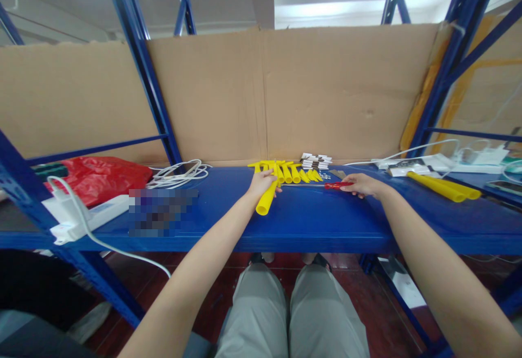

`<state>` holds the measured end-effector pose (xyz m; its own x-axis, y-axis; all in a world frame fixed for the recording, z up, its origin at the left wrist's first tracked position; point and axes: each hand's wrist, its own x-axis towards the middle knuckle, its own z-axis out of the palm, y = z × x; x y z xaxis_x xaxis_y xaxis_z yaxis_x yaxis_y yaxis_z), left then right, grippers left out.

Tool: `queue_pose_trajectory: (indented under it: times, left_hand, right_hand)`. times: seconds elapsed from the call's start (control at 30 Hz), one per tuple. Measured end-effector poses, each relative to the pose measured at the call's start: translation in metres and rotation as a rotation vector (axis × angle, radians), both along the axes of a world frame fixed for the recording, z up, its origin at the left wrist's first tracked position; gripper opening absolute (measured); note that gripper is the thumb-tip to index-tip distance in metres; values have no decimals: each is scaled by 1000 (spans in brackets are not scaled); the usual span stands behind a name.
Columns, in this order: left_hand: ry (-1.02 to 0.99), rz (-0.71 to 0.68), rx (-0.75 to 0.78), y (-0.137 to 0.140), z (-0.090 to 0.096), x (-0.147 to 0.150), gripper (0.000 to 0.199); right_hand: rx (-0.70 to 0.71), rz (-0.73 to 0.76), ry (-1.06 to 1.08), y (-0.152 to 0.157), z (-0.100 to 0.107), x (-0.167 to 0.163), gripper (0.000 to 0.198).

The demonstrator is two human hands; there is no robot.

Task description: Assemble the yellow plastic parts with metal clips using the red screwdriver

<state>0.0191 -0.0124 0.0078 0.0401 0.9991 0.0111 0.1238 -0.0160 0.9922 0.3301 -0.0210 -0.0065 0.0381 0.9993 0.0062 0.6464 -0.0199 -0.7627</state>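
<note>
My left hand (262,183) is wrapped round a yellow plastic tube (266,200), whose open end points toward me. In my right hand (361,185) is a screwdriver (337,185) with a red handle. Its long thin shaft runs left, close to the tube in my left hand; whether the tip touches anything I cannot make out. Just behind the hands lies a row of similar yellow tubes (295,174) with crosspieces at their far ends. Beside them are several small yellow wedge-shaped pieces (313,175) and some tiny metal parts (326,175).
A stack of small white and brown pieces (316,161) stands against the cardboard panel (346,92). Two loose yellow tubes (446,188) lie at right near a power strip (481,157). At left are a red plastic bag (104,179), coiled white cable (179,173) and another power strip (101,211).
</note>
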Motion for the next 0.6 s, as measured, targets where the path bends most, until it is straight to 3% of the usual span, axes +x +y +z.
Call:
queue_pose_trajectory:
  times: [0.33,0.6]
  left_hand:
    - [-3,0,-1,-1,1,1,61]
    - [-1,3,12,-2,1,1,59]
  right_hand:
    - [76,59,-35,8,-7,7,32]
    - [63,4,-87,4,-2,2,26]
